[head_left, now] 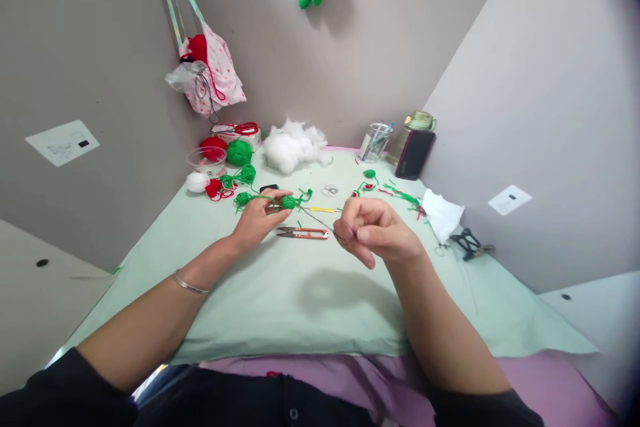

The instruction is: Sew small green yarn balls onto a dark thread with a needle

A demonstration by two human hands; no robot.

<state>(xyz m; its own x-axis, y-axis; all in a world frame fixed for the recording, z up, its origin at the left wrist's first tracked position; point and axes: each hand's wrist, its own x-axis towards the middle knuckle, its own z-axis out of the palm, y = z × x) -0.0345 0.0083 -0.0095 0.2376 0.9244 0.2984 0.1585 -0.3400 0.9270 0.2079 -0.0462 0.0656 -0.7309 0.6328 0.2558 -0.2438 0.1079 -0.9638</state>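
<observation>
Between the fingertips of my left hand (260,217) sits a small green crocheted piece (288,202), with green yarn running off it. A dark thread (316,219) stretches from that piece to my right hand (377,230), which is raised above the table with its fingers pinched. Something thin, perhaps a needle, shows at those fingertips, too fine to be sure of. Orange-handled thread snips (303,233) lie just below the crocheted piece. Behind them rests a yellow-handled crochet hook (321,209).
White stuffing (295,147) is heaped at the back. Green yarn (239,153) and red yarn balls stand left. A cup of tools (375,143), a phone (415,155) leaning on a jar, yarn scraps (403,195), white cloth (443,215) and black scissors (470,244) are right.
</observation>
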